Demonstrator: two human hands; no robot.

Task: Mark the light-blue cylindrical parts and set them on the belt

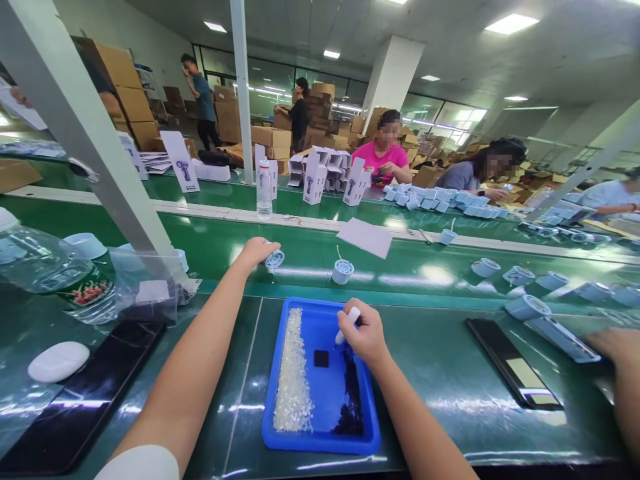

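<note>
My left hand [259, 252] reaches over the green belt, its fingers closed on a round light-blue part [275, 259]. In my right hand [364, 330] is a white pen-like tool [349, 324], pointing down over a blue tray [327, 441]. Whitish small pieces [291, 393] lie along the tray's left side, dark small pieces [351, 407] along its right, and a black square [321, 359] between them. Another light-blue part [343, 271] with a thin wire stands on the belt, right of my left hand.
Phones lie on the left [83, 400] and right [513, 362] of the bench. A large bottle [50, 267] and metal post stand at left. More light-blue parts [519, 275] sit at right, near another person's hand [620, 353]. A white sheet [365, 237] lies across the belt.
</note>
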